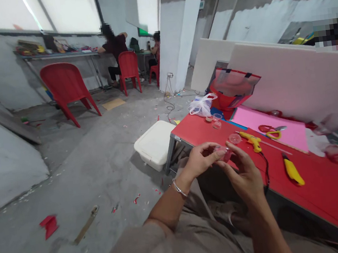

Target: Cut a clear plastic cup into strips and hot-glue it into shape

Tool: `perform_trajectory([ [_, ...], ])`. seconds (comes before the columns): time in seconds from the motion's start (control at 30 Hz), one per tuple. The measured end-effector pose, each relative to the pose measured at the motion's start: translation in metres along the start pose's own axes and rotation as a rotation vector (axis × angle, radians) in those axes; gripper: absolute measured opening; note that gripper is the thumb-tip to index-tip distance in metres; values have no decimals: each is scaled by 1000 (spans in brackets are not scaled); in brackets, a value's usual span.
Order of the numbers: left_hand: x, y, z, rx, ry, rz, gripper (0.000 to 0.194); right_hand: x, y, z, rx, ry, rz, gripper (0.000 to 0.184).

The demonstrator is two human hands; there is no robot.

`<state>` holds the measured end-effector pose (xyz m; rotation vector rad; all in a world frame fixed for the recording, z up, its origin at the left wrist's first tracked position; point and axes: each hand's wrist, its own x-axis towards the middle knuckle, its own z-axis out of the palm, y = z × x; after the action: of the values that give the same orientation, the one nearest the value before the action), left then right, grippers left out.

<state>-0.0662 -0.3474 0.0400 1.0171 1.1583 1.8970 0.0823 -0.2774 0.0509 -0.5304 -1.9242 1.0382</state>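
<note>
Just over the table's near edge, a small clear plastic container (pixel 224 152) sits between both my hands, tinted pink by the red behind it. My left hand (pixel 205 159) closes on its left side with thumb and fingers. Thumb and fingertips of my right hand (pixel 242 171) grip the other side. Behind the hands, a clear round plastic piece (pixel 235 138) lies on the red tabletop (pixel 188 129). Beside it is a yellow hot glue gun (pixel 252 141) with a black cord. A yellow-handled cutter (pixel 293 170) lies farther right.
Scissors (pixel 273 132) rest on a pink sheet (pixel 262 120). A white plastic bag (pixel 202 106) and red basket (pixel 225 95) stand at the table's far end. A lidded white box (pixel 155 144) is on the floor. Red chairs (pixel 63 80) and two seated people (pixel 116 46) are farther back.
</note>
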Motion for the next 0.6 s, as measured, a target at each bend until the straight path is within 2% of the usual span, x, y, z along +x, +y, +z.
perform_trajectory([
  [0.13,-1,1,4,165,-21,108,54,-4,0,-4,57,36,88,65],
  [0.23,-2,1,8,254,-33,173,48,-6,2,-9,27,91,97,65],
  [0.33,-2,0,13,215,-29,133,50,-8,2,-12,19,94,65,64],
  [0.5,-2,-3,19,80,-45,38,66,-11,0,-10,0,127,9,67],
  [0.6,-3,-5,20,47,-38,23,70,-12,1,-11,42,102,-29,67],
])
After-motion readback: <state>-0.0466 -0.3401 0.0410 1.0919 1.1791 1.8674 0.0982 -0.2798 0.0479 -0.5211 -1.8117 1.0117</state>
